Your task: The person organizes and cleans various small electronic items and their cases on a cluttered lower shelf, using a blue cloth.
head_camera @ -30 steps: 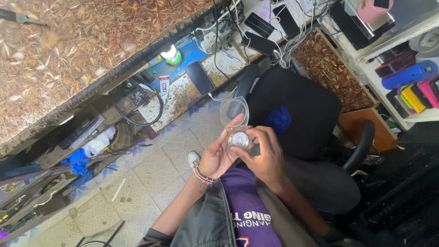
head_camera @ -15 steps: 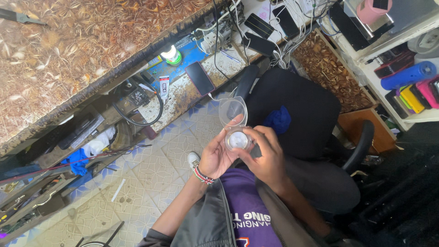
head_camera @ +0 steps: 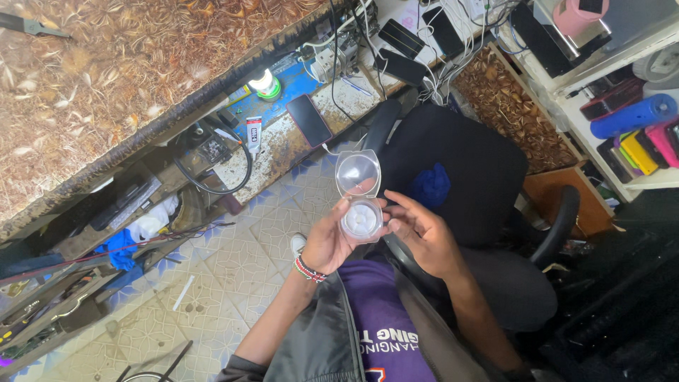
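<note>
Head view, left to right. Far left: patterned brown surface (head_camera: 106,85) across the upper part, small tool (head_camera: 32,26) at its top edge. Below: cluttered shelf, blue cloth (head_camera: 119,247) beside white rag (head_camera: 152,223), red and black wires trailing over the tiled floor (head_camera: 233,262). Black cable loop (head_camera: 212,177) on the worn bench (head_camera: 283,152), white glue tube (head_camera: 254,133) just right of the loop, lit bulb (head_camera: 265,81) on a green base above, dark phone (head_camera: 309,120) flat near the bench edge. More phones (head_camera: 403,49) and tangled white cables farther up.

Centre: left hand (head_camera: 329,244), beaded bracelet (head_camera: 308,269) at the wrist, cupped under a small clear round case (head_camera: 361,219), fingers wrapped around the base, held firmly. Lid (head_camera: 358,173) hinged open, standing upward from the base. White disc-like content inside, too small to tell more. Case held in the air above the lap, over the floor and in front of the black chair (head_camera: 460,177). Right hand (head_camera: 421,233) just beside the case, fingers loosely spread, fingertips (head_camera: 389,205) at the rim of the base; touching or a hair apart, cannot tell; nothing gripped. Purple shirt (head_camera: 385,318) and grey jacket (head_camera: 318,339) below the hands.

Right: blue cloth scrap (head_camera: 431,185) on the chair seat, armrest (head_camera: 559,219) curving down. Patterned board (head_camera: 509,106) behind the chair. White shelving (head_camera: 608,56) at far right with a pink object (head_camera: 576,14) on top, blue cylinder (head_camera: 633,117) and coloured cases (head_camera: 647,152) below.
</note>
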